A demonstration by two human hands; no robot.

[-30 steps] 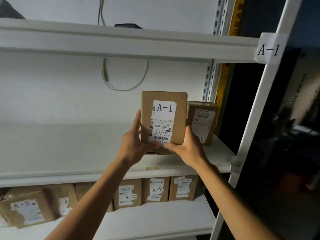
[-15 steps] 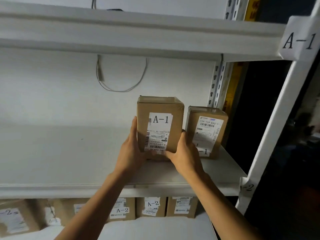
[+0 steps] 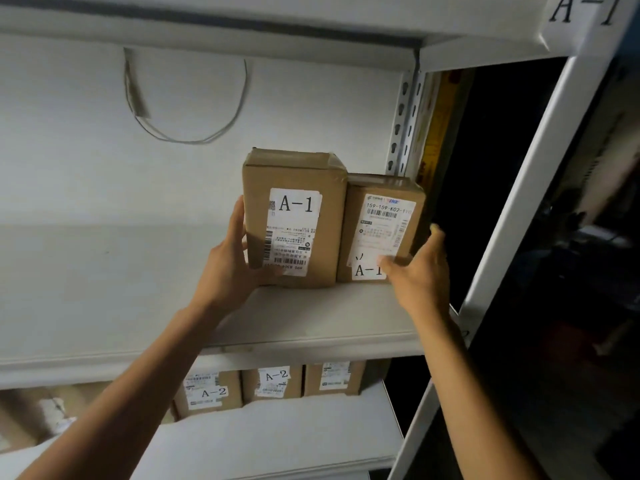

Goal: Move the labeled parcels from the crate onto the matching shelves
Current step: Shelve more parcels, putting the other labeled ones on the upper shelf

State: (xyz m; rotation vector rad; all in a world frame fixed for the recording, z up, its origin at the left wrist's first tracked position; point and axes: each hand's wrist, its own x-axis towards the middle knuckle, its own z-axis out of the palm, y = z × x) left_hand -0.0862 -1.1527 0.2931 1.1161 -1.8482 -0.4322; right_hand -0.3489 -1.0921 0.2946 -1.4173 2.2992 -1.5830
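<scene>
Shelves: two white metal shelf boards in view, the upper shelf (image 3: 104, 299) with the A-1 parcels and the lower shelf (image 3: 277, 441) beneath it; a third board runs overhead.
Cable: one thin grey cable loop (image 3: 187, 133) hangs on the white back wall, left of the parcels.
Lower row: three brown cardboard A-2 parcels (image 3: 272, 382) stand side by side on the lower shelf; two show A-2 tags, the third tag is cut off by the board above. Further left lies blurred brown packaging, its count unclear.
Left hand: one left hand (image 3: 230, 268) holds the taller parcel at its lower left, fingers flat up the left side, thumb curled across the bottom of the front face.
Taller parcel: one upright brown cardboard A-1 parcel (image 3: 294, 178) with a white shipping label, standing on the upper shelf, touching its neighbour.
Shorter parcel: one brown cardboard box with a barcode label (image 3: 381, 216) and an A-1 tag at the bottom, upright, just right of the taller one.
Right hand: one right hand (image 3: 420, 275), fingers spread and fairly straight, lies at the shorter box's lower right corner, thumb over the tag; it grips nothing.
Frame: one white slanting upright post (image 3: 519, 188) at the right, with one A-1 sign (image 3: 585, 8) at the top.
</scene>
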